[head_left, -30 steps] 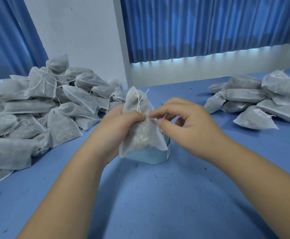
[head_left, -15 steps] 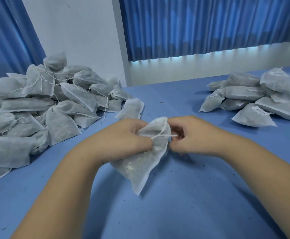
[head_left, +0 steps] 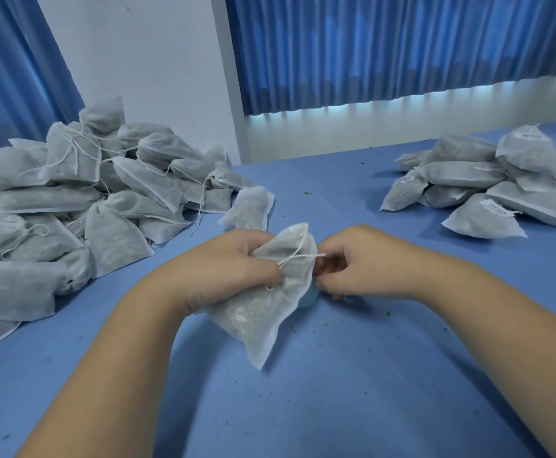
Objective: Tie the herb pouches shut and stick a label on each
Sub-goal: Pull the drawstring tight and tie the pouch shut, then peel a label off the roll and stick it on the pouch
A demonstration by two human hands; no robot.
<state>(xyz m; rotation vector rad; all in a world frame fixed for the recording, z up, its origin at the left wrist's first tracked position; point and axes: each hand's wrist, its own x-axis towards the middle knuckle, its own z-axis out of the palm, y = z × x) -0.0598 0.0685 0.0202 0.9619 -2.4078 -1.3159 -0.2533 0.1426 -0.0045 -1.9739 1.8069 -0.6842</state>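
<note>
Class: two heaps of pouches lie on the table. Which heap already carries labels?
The right heap: white printed labels show on several pouches. The left heap shows only loose strings, no labels.

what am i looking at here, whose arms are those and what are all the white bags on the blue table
There is no machine. A person works with bare hands, and a camera worn on their head looks down at them, so the arms seem to be your own. The left hand grips the neck of a white herb pouch, and the right hand pinches its drawstring. On the blue table, a big pile of pouches lies on the left with no labels showing. A smaller pile on the right has white labels. A pale blue thing shows behind the held pouch; I cannot tell what it is.
</note>
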